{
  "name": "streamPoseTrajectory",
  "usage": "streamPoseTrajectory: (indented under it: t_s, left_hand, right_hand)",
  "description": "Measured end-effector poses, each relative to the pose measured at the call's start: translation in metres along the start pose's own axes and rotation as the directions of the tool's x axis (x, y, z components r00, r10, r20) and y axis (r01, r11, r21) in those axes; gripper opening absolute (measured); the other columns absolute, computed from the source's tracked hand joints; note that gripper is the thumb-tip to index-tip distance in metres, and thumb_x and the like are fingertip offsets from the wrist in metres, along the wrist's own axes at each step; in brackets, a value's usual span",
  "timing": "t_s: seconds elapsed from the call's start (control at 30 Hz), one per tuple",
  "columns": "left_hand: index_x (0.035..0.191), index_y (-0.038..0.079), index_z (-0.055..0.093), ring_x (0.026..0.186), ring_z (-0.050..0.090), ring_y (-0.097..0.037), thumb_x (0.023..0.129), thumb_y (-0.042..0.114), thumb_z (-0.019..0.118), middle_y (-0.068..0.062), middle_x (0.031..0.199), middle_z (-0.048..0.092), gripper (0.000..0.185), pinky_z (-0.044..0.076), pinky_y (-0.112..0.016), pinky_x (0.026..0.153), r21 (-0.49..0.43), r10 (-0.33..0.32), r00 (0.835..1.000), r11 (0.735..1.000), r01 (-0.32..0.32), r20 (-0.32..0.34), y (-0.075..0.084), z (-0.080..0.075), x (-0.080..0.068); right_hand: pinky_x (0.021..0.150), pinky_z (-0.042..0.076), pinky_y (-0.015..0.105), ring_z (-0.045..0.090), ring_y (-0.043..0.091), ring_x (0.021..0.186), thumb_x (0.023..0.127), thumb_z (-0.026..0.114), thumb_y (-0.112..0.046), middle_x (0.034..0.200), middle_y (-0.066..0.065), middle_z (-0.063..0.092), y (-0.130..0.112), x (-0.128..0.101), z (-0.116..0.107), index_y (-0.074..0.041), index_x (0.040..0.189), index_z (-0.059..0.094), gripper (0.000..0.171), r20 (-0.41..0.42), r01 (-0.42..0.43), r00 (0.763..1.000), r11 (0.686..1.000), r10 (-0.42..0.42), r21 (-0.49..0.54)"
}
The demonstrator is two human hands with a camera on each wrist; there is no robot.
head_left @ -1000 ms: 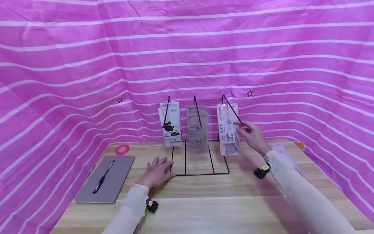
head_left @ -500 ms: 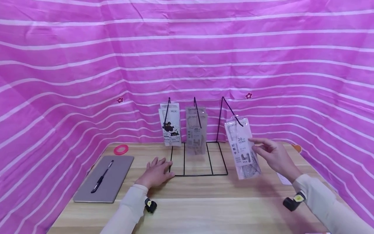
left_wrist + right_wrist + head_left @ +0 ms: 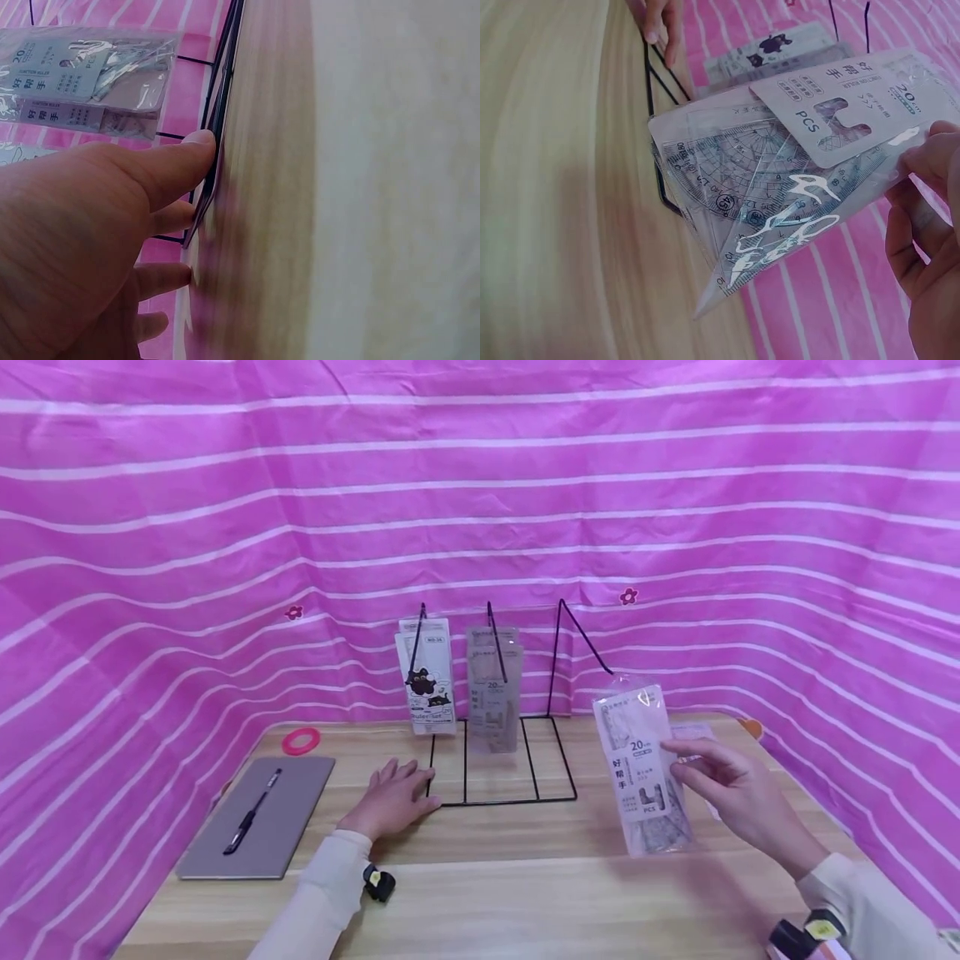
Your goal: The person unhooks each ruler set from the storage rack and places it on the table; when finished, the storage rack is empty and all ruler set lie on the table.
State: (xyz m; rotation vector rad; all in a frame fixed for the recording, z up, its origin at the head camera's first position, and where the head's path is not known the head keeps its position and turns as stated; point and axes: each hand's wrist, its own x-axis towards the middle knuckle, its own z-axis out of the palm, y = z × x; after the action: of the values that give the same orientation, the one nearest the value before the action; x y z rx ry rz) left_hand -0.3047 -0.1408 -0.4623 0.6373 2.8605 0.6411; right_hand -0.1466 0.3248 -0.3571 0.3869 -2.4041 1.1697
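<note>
Your right hand (image 3: 738, 797) pinches a clear ruler packet (image 3: 645, 768) at right of centre, held free of the wire rack (image 3: 498, 777). Your left hand (image 3: 390, 797), fingers flat and spread, presses the rack's base on the table (image 3: 525, 893).

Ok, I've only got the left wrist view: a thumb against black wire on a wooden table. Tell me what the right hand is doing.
Observer: The right hand pinches a clear plastic packet of rulers, upright above the table, right of the black wire rack.
Operator: Check the rack's hooks.
Observer: The rightmost hook is bare; the other two each carry hanging packets.
Operator: Give me what's left of the left hand.
Observer: Left of the left hand lies a grey notebook with a black pen on top.
</note>
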Motion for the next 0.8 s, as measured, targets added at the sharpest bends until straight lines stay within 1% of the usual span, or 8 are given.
streamPoseTrajectory:
  t_s: [0.1, 0.17, 0.27, 0.3, 0.4, 0.5, 0.67, 0.8]
  left_hand:
    - [0.157, 0.017, 0.05, 0.159, 0.011, -0.056, 0.104, 0.051, 0.061, -0.023, 0.17, 0.032, 0.065, 0.005, -0.076, 0.126, 0.007, 0.012, 1.0, 1.0, -0.012, 0.005, 0.001, 0.001, 0.002]
    - [0.158, 0.016, 0.05, 0.159, 0.011, -0.056, 0.104, 0.052, 0.06, -0.023, 0.17, 0.031, 0.065, 0.005, -0.077, 0.125, 0.011, 0.014, 1.0, 1.0, -0.015, 0.008, 0.002, 0.0, 0.002]
    - [0.158, 0.017, 0.048, 0.159, 0.009, -0.056, 0.104, 0.053, 0.06, -0.024, 0.171, 0.029, 0.066, 0.004, -0.076, 0.126, 0.014, 0.011, 1.0, 1.0, -0.012, 0.016, 0.001, -0.003, 0.001]
    - [0.158, 0.016, 0.048, 0.159, 0.009, -0.057, 0.104, 0.052, 0.06, -0.024, 0.171, 0.029, 0.066, 0.004, -0.077, 0.125, 0.01, 0.013, 1.0, 1.0, -0.013, 0.019, 0.001, -0.003, 0.001]
    - [0.159, 0.016, 0.048, 0.159, 0.008, -0.057, 0.104, 0.052, 0.06, -0.025, 0.171, 0.028, 0.067, 0.003, -0.076, 0.125, 0.01, 0.001, 1.0, 1.0, -0.001, 0.019, -0.003, -0.008, -0.002]
    - [0.158, 0.016, 0.049, 0.158, 0.009, -0.057, 0.104, 0.052, 0.06, -0.025, 0.17, 0.029, 0.067, 0.004, -0.077, 0.125, 0.01, -0.001, 1.0, 1.0, 0.001, 0.018, -0.004, -0.008, -0.004]
    - [0.158, 0.016, 0.049, 0.159, 0.01, -0.057, 0.103, 0.053, 0.06, -0.025, 0.17, 0.031, 0.067, 0.005, -0.077, 0.125, 0.008, 0.007, 1.0, 1.0, -0.007, 0.017, -0.002, -0.005, -0.003]
    - [0.157, 0.016, 0.05, 0.159, 0.01, -0.057, 0.103, 0.052, 0.061, -0.024, 0.17, 0.032, 0.066, 0.005, -0.077, 0.125, 0.0, 0.008, 1.0, 1.0, -0.008, 0.014, 0.002, -0.004, -0.001]
  right_hand:
    - [0.048, 0.045, 0.027, 0.055, 0.005, 0.06, 0.097, 0.07, 0.004, 0.098, -0.019, 0.072, -0.002, -0.013, -0.009, -0.003, 0.132, 0.07, 0.035, -0.015, -0.029, 0.999, 0.999, 0.029, -0.023]
    - [0.052, 0.05, 0.023, 0.059, 0.004, 0.063, 0.098, 0.071, -0.001, 0.094, -0.012, 0.075, 0.002, -0.018, -0.015, -0.004, 0.133, 0.069, 0.035, -0.009, -0.067, 0.998, 0.996, 0.066, -0.067]
    - [0.066, 0.058, 0.02, 0.068, -0.001, 0.077, 0.101, 0.07, -0.01, 0.105, 0.005, 0.079, 0.016, -0.021, -0.023, -0.005, 0.137, 0.067, 0.037, 0.03, -0.151, 0.987, 0.98, 0.156, -0.131]
    - [0.071, 0.06, 0.02, 0.069, -0.002, 0.083, 0.102, 0.07, -0.014, 0.113, 0.011, 0.078, 0.023, -0.02, -0.025, -0.006, 0.138, 0.067, 0.037, 0.047, -0.18, 0.981, 0.971, 0.19, -0.16]
    - [0.077, 0.059, 0.02, 0.067, -0.003, 0.097, 0.103, 0.069, -0.02, 0.13, 0.023, 0.071, 0.046, -0.009, -0.023, -0.007, 0.139, 0.067, 0.038, 0.102, -0.238, 0.96, 0.951, 0.262, -0.2]
    - [0.077, 0.057, 0.019, 0.067, 0.006, 0.101, 0.103, 0.069, -0.018, 0.138, 0.025, 0.067, 0.069, 0.006, -0.018, -0.006, 0.138, 0.067, 0.038, 0.134, -0.258, 0.947, 0.939, 0.293, -0.229]
    - [0.08, 0.057, 0.023, 0.069, 0.025, 0.104, 0.102, 0.068, -0.013, 0.137, 0.026, 0.067, 0.098, 0.028, -0.012, -0.001, 0.14, 0.064, 0.039, 0.175, -0.287, 0.928, 0.93, 0.33, -0.23]
    - [0.092, 0.058, 0.041, 0.068, 0.035, 0.11, 0.101, 0.067, -0.011, 0.133, 0.027, 0.068, 0.12, 0.044, -0.009, 0.001, 0.137, 0.066, 0.038, 0.188, -0.261, 0.928, 0.922, 0.321, -0.285]
